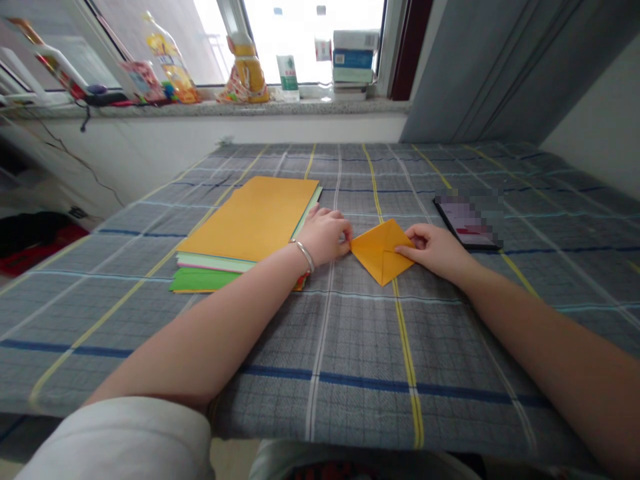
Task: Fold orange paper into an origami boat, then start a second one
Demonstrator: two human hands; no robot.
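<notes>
As left hand [324,239] and right hand [435,252] fingers [407,243] close, folded orange paper [381,253] between them, pinched at opposite corners

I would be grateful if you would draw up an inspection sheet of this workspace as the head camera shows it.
surface: A grey checked cloth with blue, yellow and white lines covers the table.
job's things: A folded orange paper square lies point-forward beside a stack of coloured paper, orange on top, with green and pink showing below.
clutter: A phone with a pixelated screen lies right of the folded paper.
hands: The left hand, wearing a metal bangle, meets the paper's left corner; the right hand rests its fingers on the paper's right side.
cables: A thin dark cable runs down the wall at left.
surroundings: A stone window sill holds bottles and boxes; a grey curtain hangs at right.
</notes>
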